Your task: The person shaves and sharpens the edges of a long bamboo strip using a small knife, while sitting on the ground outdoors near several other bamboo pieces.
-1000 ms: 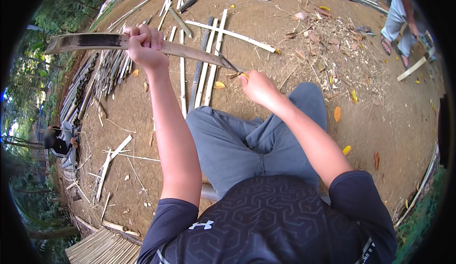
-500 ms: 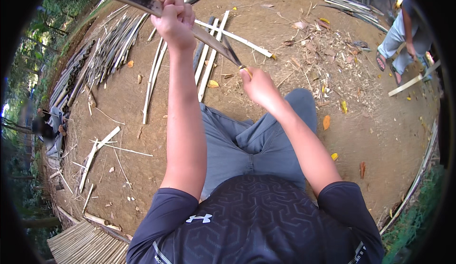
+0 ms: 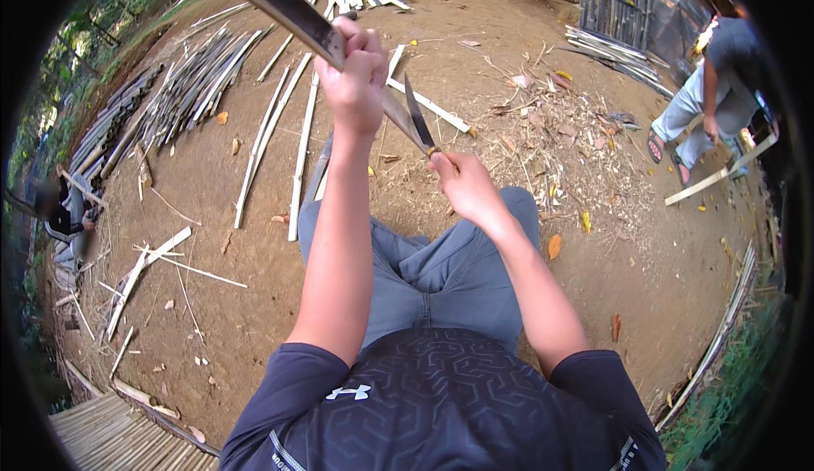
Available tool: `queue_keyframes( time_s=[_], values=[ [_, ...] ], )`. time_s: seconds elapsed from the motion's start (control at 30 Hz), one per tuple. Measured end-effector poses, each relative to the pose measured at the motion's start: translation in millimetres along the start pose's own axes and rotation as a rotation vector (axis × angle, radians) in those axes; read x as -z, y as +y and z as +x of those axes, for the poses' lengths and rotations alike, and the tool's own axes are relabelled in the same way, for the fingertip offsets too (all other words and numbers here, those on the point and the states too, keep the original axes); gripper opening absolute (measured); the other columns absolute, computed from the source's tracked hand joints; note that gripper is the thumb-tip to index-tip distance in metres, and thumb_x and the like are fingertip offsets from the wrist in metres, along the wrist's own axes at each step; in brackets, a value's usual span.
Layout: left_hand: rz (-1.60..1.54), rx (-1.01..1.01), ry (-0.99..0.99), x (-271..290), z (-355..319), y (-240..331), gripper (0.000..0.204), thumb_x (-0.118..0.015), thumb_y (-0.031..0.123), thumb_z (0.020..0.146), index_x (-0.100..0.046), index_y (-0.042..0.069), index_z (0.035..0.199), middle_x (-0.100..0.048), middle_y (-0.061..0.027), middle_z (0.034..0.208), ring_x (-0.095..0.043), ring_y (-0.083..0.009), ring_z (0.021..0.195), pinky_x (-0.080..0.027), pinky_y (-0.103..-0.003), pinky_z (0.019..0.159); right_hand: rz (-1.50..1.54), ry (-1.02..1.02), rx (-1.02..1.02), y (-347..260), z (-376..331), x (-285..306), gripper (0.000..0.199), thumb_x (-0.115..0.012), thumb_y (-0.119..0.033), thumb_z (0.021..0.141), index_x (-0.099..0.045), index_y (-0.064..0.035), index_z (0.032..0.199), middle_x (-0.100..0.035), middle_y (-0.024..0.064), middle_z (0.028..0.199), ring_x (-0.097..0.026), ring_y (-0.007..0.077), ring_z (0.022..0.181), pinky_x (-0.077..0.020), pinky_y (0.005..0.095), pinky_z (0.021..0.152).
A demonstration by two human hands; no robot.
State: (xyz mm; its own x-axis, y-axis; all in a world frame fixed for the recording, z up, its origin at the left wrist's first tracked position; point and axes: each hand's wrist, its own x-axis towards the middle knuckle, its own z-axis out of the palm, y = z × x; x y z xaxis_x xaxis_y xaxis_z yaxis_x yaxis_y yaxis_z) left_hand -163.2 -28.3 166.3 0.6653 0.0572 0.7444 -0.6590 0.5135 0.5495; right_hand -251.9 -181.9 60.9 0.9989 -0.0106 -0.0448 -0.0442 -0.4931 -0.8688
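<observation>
- The left hand [image 3: 354,72] is closed round a long bamboo strip [image 3: 280,9], held raised in front of the person, slanting up to the left out of view.
- The right hand [image 3: 462,187] grips a knife [image 3: 417,115], blade pointing up and meeting the strip's lower end just below the left hand.
- The cut seems to sit at that near end; almost all the strip above looks unworked, so most of it is left.
- Split slats [image 3: 271,136] lie on the ground [image 3: 212,242] ahead, shavings [image 3: 560,144] to the right: earlier pieces look finished.
</observation>
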Motion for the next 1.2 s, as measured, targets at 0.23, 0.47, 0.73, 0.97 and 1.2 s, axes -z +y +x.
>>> queue_keyframes(
  time_s=[0.23,0.47,0.73,0.97,1.2],
  values=[
    [0.014,-0.006,0.036,-3,-13,6,0.018,-0.043,0.001,0.074,-0.028,0.012,0.072,-0.030,0.0014,0.058,-0.024,-0.0070,0.045,-0.022,-0.024,0.040,-0.136,0.007,-0.088,46,16,-18,0.038,-0.047,-0.030,0.102,-0.060,0.0035,0.088,-0.060,0.0212,0.069,-0.059,0.0355,0.064,-0.0453,0.0456,0.066],
    [0.039,-0.098,0.079,3,-17,-2,0.019,-0.042,-0.003,0.079,-0.032,0.011,0.072,-0.032,0.0049,0.062,-0.024,-0.0040,0.052,-0.018,-0.024,0.044,-0.099,0.054,0.044,16,9,-25,0.038,-0.048,-0.030,0.101,-0.063,0.0024,0.091,-0.065,0.0250,0.081,-0.063,0.0383,0.074,-0.0470,0.0462,0.072],
    [0.017,-0.031,0.044,5,-6,1,0.018,-0.041,0.000,0.074,-0.029,0.013,0.072,-0.032,0.0016,0.059,-0.023,-0.0054,0.046,-0.021,-0.022,0.039,-0.104,-0.034,0.066,-13,17,5,0.040,-0.049,-0.032,0.100,-0.068,0.0023,0.095,-0.066,0.0203,0.074,-0.064,0.0337,0.072,-0.0489,0.0436,0.074],
    [-0.026,0.016,0.044,24,0,6,0.018,-0.043,0.002,0.074,-0.029,0.013,0.072,-0.028,0.0023,0.058,-0.022,-0.0079,0.047,-0.022,-0.025,0.042,-0.169,-0.213,-0.048,-20,42,19,0.040,-0.050,-0.033,0.101,-0.069,0.0014,0.098,-0.066,0.0154,0.072,-0.062,0.0265,0.067,-0.0490,0.0398,0.072],
    [-0.013,0.007,0.035,29,2,3,0.018,-0.043,0.003,0.073,-0.028,0.013,0.072,-0.028,0.0020,0.058,-0.023,-0.0079,0.046,-0.022,-0.025,0.041,-0.408,-0.190,-0.019,1,56,9,0.042,-0.049,-0.032,0.100,-0.069,0.0031,0.089,-0.067,0.0220,0.076,-0.066,0.0317,0.073,-0.0499,0.0433,0.074]
  ],
)
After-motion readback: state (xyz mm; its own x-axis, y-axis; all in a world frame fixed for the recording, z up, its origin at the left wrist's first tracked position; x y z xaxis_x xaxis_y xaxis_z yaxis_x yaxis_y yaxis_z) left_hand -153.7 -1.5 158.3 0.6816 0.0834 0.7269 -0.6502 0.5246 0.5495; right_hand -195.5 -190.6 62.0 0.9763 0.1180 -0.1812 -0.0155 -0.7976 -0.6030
